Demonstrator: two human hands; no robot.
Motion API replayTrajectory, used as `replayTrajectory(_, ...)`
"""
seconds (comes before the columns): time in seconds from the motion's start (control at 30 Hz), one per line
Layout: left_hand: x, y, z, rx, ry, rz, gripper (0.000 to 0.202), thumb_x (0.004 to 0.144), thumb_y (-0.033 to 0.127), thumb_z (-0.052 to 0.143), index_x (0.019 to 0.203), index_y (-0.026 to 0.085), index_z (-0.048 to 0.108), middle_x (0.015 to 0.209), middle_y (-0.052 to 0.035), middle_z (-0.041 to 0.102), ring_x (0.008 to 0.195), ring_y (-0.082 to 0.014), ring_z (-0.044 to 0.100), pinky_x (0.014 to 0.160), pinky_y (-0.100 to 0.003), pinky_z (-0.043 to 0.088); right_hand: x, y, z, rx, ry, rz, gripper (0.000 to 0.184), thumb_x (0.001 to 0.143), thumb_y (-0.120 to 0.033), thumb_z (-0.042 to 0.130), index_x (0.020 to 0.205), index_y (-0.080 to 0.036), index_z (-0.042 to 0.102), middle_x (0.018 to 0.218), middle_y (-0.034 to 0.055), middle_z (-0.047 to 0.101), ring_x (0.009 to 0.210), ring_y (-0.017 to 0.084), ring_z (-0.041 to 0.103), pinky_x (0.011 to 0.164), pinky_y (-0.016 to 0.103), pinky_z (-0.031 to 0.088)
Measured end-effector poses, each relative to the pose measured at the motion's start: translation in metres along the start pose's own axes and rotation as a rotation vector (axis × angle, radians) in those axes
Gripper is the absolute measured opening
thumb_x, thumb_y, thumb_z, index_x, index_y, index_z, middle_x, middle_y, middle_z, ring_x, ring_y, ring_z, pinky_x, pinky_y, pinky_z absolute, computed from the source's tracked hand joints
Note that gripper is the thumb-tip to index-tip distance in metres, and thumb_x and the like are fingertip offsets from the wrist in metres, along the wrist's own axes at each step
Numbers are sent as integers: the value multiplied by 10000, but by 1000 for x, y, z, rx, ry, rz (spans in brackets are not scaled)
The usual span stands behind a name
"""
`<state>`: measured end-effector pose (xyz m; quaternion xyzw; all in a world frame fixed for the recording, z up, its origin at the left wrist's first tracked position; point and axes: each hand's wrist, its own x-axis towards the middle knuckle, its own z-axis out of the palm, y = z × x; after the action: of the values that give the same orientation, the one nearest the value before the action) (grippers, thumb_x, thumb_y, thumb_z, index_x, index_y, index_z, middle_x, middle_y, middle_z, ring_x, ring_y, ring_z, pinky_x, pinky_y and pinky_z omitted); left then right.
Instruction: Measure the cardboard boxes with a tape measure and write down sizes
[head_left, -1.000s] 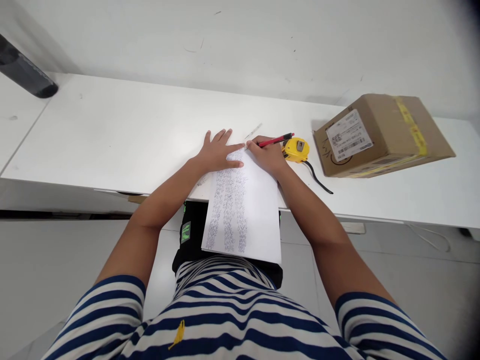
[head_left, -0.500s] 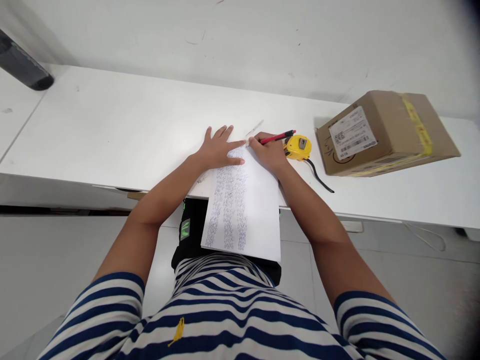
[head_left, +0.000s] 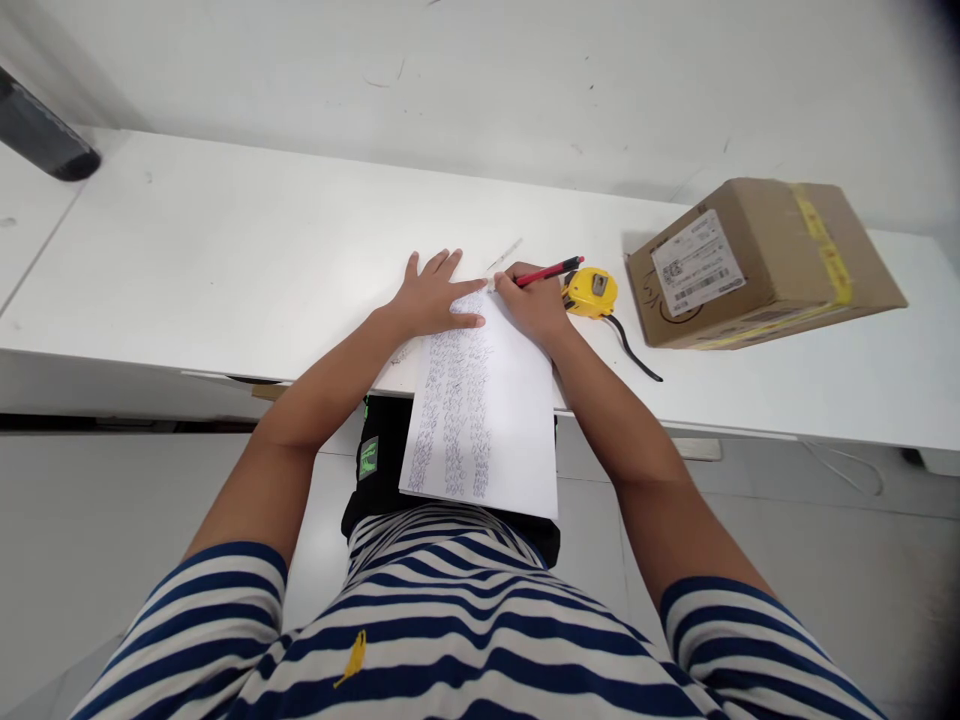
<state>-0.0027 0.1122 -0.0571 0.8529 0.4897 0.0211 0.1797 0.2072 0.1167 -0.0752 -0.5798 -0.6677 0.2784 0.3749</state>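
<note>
A white sheet of paper [head_left: 517, 430] covered on its left part with columns of blue handwriting lies partly on the desk, its near end hanging over the edge above my lap. My left hand [head_left: 429, 300] rests flat with spread fingers on the sheet's upper left corner. Close beside it, my right hand [head_left: 534, 305] grips a red and black pen [head_left: 551, 270], whose tip is near the top of the paper and hidden by the fingers. Just right of that hand sits a yellow tape measure [head_left: 592, 292] with a black strap.
On the right of the white desk [head_left: 247, 250] stands a taped cardboard box [head_left: 757, 265] with a shipping label. A thin clear stick-like item [head_left: 506, 254] lies behind my hands. At the far left is a dark rounded object [head_left: 45, 130]. A wall backs the desk.
The whole view has shifted slightly, so everything appears a little further left. Both hands keep nearly the same pose on the paper, and the pen stays in my right hand.
</note>
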Motion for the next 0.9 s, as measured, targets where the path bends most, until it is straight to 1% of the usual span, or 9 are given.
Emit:
replayTrajectory(0.1,0,-2,1,-9,5,5,770,929,781,529,1608,425,460,1822,-39,189,1691,-393,107,1317,-710,-1,0,-1,-1,24,-38,3,263,870,-295,614,625,-221,554,602,-39,513,664,146,478,665,328,370)
replayTrajectory(0.2,1,-3,2,-26,21,12,754,920,789,536,1591,449,477,1819,-4,203,1688,-398,119,1319,-710,-1,-1,-1,-2,59,-28,11,246,869,-308,616,643,-217,582,630,-32,550,685,150,500,687,332,398)
replayTrajectory(0.27,1,-3,2,-28,17,8,751,917,785,546,1589,458,474,1821,5,194,1690,-390,111,1322,-703,-7,-1,-1,-2,48,-22,17,247,865,-302,617,636,-219,576,623,-32,543,680,151,494,685,333,398)
replayTrajectory(0.33,1,-2,1,-27,3,-1,754,921,777,548,1595,449,469,1825,-3,177,1693,-384,98,1325,-692,-18,-1,-1,-2,43,-28,23,245,858,-296,618,631,-223,565,614,-35,529,682,152,489,681,333,396)
replayTrajectory(0.5,-1,1,-1,-5,-24,-16,780,937,774,519,1621,407,444,1830,-67,130,1700,-365,68,1325,-680,-31,0,0,-2,30,0,17,265,861,-290,601,617,-230,517,596,-44,481,668,145,462,669,332,373)
replayTrajectory(0.6,-1,2,-2,-1,-16,-9,775,938,773,518,1621,414,440,1828,-68,138,1700,-363,72,1323,-685,-25,-1,-2,-2,-7,-21,-2,272,859,-288,596,613,-232,495,586,-48,461,653,141,438,652,328,347)
replayTrajectory(0.73,0,0,-1,1,-19,-9,776,935,766,533,1618,407,448,1827,-73,141,1696,-381,81,1316,-702,-16,-1,-1,-3,-14,-38,-9,272,860,-298,594,617,-234,489,587,-47,455,652,141,439,653,324,348)
replayTrajectory(0.83,1,-1,0,-13,0,3,760,928,767,546,1602,425,467,1826,-42,151,1692,-394,98,1312,-713,-10,-1,4,-1,-16,-21,-12,281,876,-339,599,633,-236,503,603,-44,483,665,148,466,672,325,382)
replayTrajectory(0.9,1,-2,0,-11,-4,0,754,936,758,540,1605,420,462,1826,-49,150,1693,-393,90,1310,-715,-7,-1,7,0,-22,-5,-31,286,907,-398,600,678,-235,553,670,-25,564,722,165,530,728,332,442)
